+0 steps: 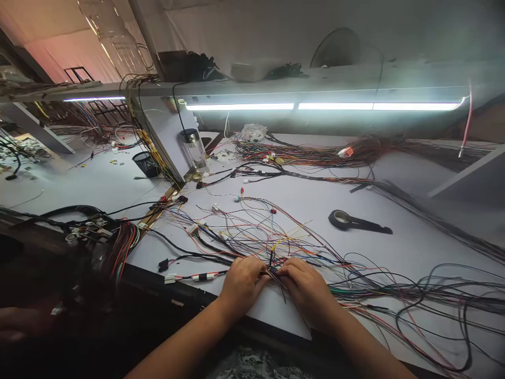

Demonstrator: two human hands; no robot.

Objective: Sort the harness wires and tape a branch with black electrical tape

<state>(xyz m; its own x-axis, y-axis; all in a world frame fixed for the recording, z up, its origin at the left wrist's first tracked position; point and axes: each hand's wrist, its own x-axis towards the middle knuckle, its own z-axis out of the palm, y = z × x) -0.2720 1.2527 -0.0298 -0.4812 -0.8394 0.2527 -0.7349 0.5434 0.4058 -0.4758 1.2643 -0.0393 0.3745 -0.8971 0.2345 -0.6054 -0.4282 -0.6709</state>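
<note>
My left hand (243, 281) is closed around a bundle of wires near the front edge of the table. Close beside it, my right hand (305, 284) pinches the same wires, and their ends poke out between the two hands. The wire bundle (272, 271) runs on as loose coloured wires (374, 289) to the right. Black-sleeved branches with connectors lead off to the left, among them a white connector (170, 279) and a black connector (163, 265). The fingertips partly hide what they grip.
A roll of black tape (341, 219) lies right of the middle. Behind it runs a long wire harness (315, 177). A glass jar (194, 152) stands by the upright panel, with a black mesh cup (145, 164) to its left. A lit tube (335, 106) hangs under the shelf.
</note>
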